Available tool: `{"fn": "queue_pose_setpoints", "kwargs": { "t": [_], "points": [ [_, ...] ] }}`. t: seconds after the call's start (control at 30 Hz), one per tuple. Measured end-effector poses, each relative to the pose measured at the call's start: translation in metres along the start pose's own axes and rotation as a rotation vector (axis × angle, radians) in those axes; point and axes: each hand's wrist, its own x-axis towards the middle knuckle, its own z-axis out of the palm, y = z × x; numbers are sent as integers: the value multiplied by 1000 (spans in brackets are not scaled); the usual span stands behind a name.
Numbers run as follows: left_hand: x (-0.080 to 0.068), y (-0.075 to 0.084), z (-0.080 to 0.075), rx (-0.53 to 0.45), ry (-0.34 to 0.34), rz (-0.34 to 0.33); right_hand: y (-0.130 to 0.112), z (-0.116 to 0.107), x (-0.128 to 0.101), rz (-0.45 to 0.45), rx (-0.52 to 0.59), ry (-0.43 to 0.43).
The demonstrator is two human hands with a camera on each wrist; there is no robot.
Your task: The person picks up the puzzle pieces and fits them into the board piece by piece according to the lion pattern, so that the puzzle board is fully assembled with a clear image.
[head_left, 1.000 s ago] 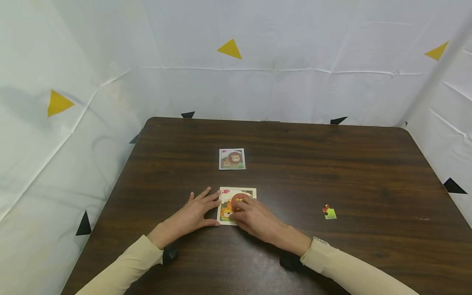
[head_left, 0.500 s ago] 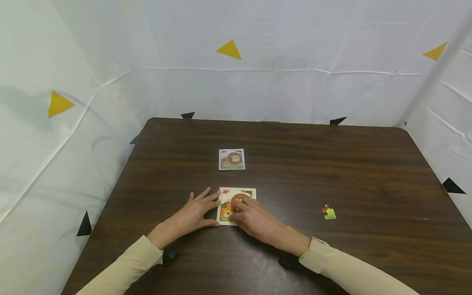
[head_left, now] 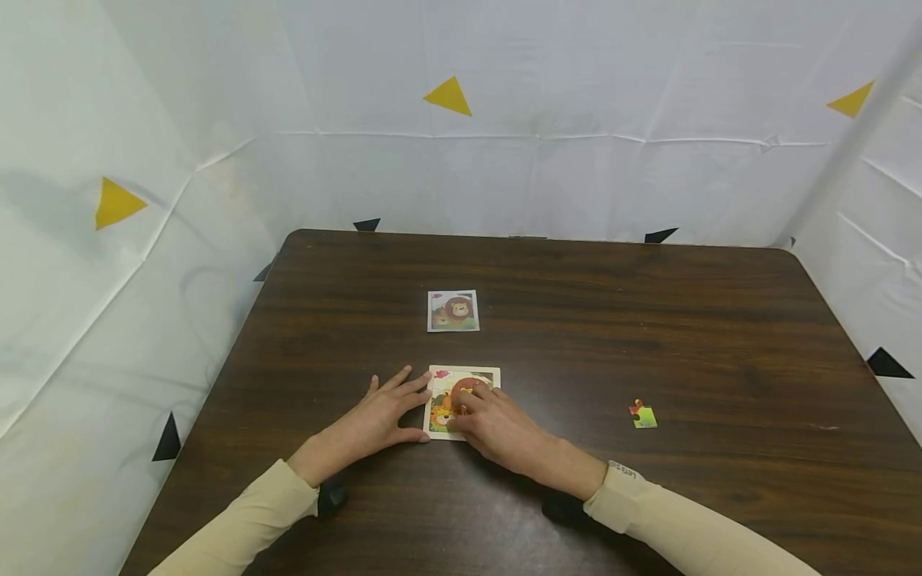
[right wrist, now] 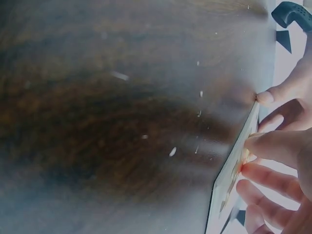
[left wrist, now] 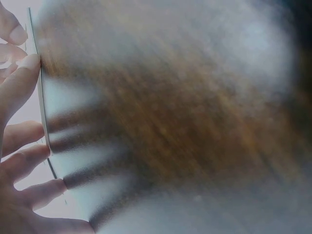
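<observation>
A small picture jigsaw of a lion and a cub lies in a cream frame (head_left: 464, 369) near the front middle of the table. My left hand (head_left: 374, 420) spreads its fingers along the frame's left edge, fingertips and thumb touching it. Over the right part of the picture, my right hand (head_left: 500, 428) bends its fingers down and pinches a puzzle piece, mostly covered by the fingers. In the right wrist view, the thumb (right wrist: 265, 145) and index fingertip meet close over the frame's surface. A loose green and red puzzle piece (head_left: 646, 417) lies off to the right.
Behind the jigsaw lies a picture card (head_left: 453, 311) with the same lion and cub. The dark wooden table (head_left: 576, 304) is bordered by white sheeting (head_left: 547, 184) at the back and sides, marked with yellow and black triangles.
</observation>
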Motion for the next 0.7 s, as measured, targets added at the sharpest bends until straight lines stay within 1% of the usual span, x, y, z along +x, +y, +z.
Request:
{"fn": "queue_pose_setpoints", "kwargs": {
  "t": [0.27,0.43,0.7],
  "points": [
    [0,0,0,3,-3,-6,3,-1,0,5,53,-31],
    [1,0,0,8,-5,-12,6,0,1,-1,76,-23],
    [0,0,0,5,7,3,6,0,1,2,84,-24]
  ]
}}
